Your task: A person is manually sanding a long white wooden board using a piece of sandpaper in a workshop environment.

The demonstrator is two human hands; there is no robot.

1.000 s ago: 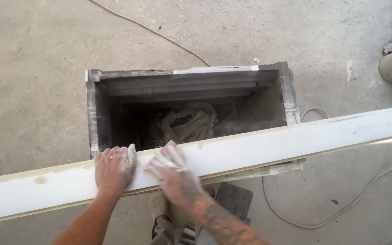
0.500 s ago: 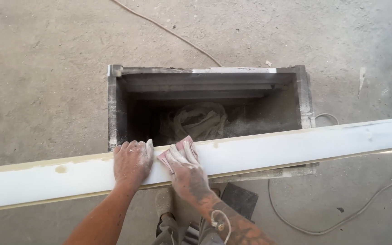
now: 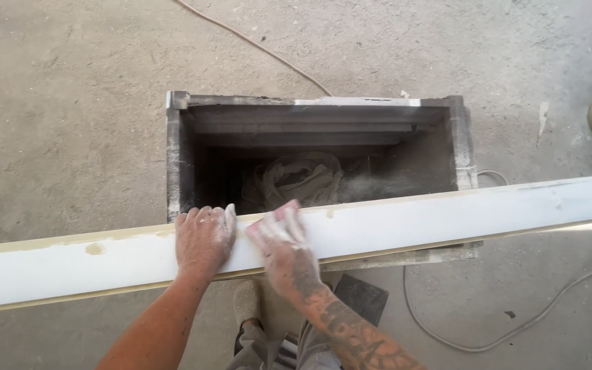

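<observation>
Two hands working mid-frame: left hand [image 3: 203, 236] lying flat, fingers spread, on white board [image 3: 447, 216]; right hand [image 3: 284, 243] pressing pinkish sanding pad [image 3: 275, 216] w/ flat grip.

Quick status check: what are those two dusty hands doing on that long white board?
Left hand flat on the white board. Right hand pressing a pinkish sanding sheet to it. Board spans an open box; nothing in the way.

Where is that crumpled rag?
In the head view, the crumpled rag lies at the bottom of the open grey box, near the middle, just beyond the long white board and the two dusty hands pressing on it.
</observation>
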